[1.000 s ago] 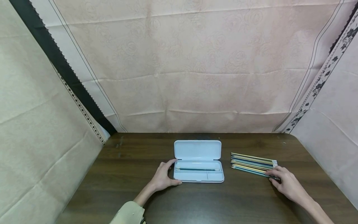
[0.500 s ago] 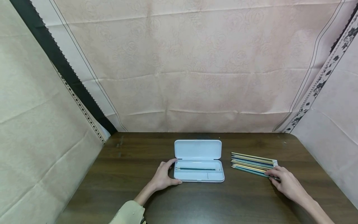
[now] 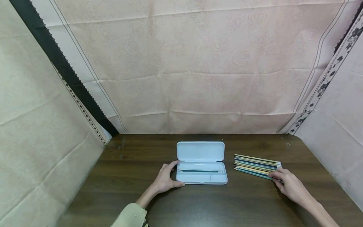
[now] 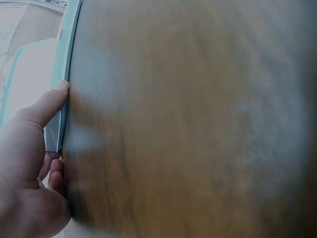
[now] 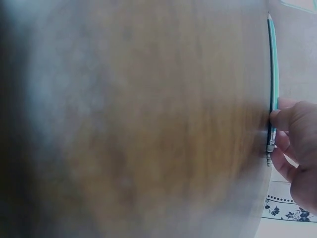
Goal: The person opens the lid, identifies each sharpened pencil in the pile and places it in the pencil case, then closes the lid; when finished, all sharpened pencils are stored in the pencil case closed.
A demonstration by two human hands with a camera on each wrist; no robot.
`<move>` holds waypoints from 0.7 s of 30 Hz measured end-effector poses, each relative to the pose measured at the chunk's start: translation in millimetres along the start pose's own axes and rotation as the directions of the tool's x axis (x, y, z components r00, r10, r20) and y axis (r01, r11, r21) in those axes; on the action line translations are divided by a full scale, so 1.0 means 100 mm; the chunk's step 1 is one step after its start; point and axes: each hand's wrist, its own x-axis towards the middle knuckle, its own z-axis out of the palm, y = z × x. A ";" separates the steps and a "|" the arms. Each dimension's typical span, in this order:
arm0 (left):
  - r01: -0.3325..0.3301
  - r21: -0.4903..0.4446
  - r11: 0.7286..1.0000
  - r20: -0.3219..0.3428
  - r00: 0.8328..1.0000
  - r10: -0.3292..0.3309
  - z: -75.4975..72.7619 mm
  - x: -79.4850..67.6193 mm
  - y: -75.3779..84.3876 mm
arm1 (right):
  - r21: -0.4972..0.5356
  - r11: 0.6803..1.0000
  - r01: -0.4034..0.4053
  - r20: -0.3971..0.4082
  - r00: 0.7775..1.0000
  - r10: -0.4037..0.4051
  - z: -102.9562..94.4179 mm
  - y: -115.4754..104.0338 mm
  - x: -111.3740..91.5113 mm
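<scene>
One pencil (image 3: 200,171) lies in one open case (image 3: 194,178).

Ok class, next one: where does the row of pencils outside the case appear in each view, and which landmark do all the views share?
Head: the row of pencils lies right of centre, in the lower half, its near right end at the right hand.
Left wrist: not in it.
Right wrist: seen edge-on near the right edge, running down from the top.
Shared landmark: the brown table.
</scene>
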 end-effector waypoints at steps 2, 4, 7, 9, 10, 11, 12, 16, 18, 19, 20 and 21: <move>-0.001 0.001 1.000 -0.001 1.000 0.001 0.00 0.00 0.00 | 0.000 1.000 0.002 0.000 1.000 -0.002 0.00 0.00 0.00; -0.001 0.002 1.000 -0.001 1.000 0.001 0.00 0.00 0.00 | 0.006 1.000 0.005 -0.003 1.000 -0.005 0.00 0.00 0.00; 0.000 -0.002 1.000 0.000 1.000 0.000 0.00 -0.01 0.00 | 0.019 1.000 0.011 -0.007 1.000 -0.010 0.00 0.00 0.00; 0.004 -0.005 1.000 0.002 1.000 -0.004 0.00 -0.01 0.00 | 0.028 1.000 0.014 -0.006 1.000 -0.014 -0.01 -0.01 -0.01; 0.006 -0.007 1.000 0.002 1.000 -0.006 0.00 -0.01 0.00 | 0.031 0.999 0.017 -0.007 1.000 -0.016 -0.01 -0.01 0.00; 0.007 -0.009 1.000 0.002 1.000 -0.007 0.00 -0.01 0.00 | 0.036 0.999 0.019 -0.006 1.000 -0.019 -0.01 -0.01 0.00; 0.007 -0.010 1.000 0.002 1.000 -0.007 0.00 -0.01 0.00 | 0.040 0.999 0.022 -0.003 1.000 -0.022 -0.01 -0.02 0.00; 0.007 -0.002 1.000 0.000 1.000 -0.007 0.00 -0.01 0.00 | 0.063 0.997 0.034 0.000 0.999 -0.034 -0.02 -0.05 0.02; 0.007 0.005 1.000 -0.001 1.000 -0.007 0.00 -0.01 0.01 | 0.072 0.997 0.036 0.003 0.999 -0.036 -0.02 -0.06 0.04; 0.007 0.007 1.000 -0.001 1.000 -0.006 0.00 -0.01 0.01 | 0.076 0.996 0.036 0.003 0.999 -0.036 -0.02 -0.07 0.05; 0.006 0.007 1.000 -0.001 1.000 -0.006 0.00 -0.01 0.01 | 0.081 0.996 0.035 0.004 0.999 -0.036 -0.01 -0.07 0.05; 0.005 0.006 1.000 -0.001 1.000 -0.005 0.00 -0.01 0.01 | 0.083 0.996 0.034 0.004 0.999 -0.034 -0.01 -0.08 0.06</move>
